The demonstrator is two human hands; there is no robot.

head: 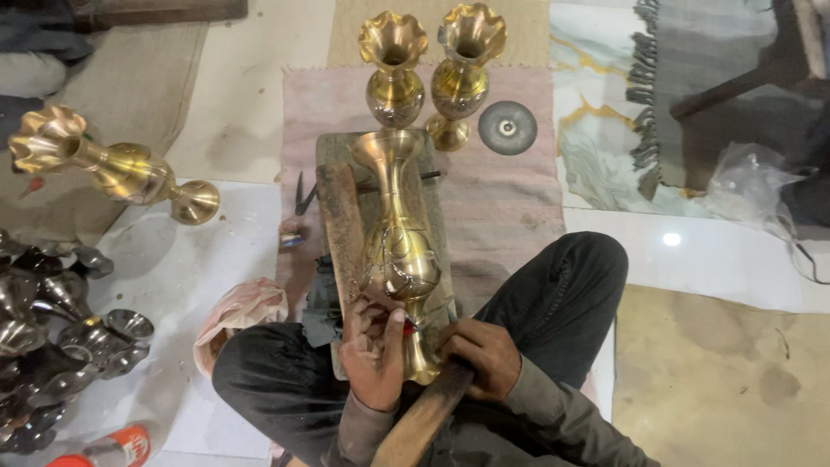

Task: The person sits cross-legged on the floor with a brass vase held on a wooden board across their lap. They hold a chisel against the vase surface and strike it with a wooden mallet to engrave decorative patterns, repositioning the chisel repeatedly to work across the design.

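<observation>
On the wooden block (341,227) our brass vase (399,251) lies; left hand (373,353) pinches a red-handled tool (406,327) against it, right hand (484,356) closed around a wooden mallet (424,419).

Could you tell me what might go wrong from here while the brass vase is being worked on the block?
The left hand holds a small red-handled tool against the lying brass vase; a slip could scratch the polished belly or nick the fingers. The right hand grips a wooden handle close by, so a mishit could strike the left hand. Two upright vases stand just past the block and could topple.
</observation>
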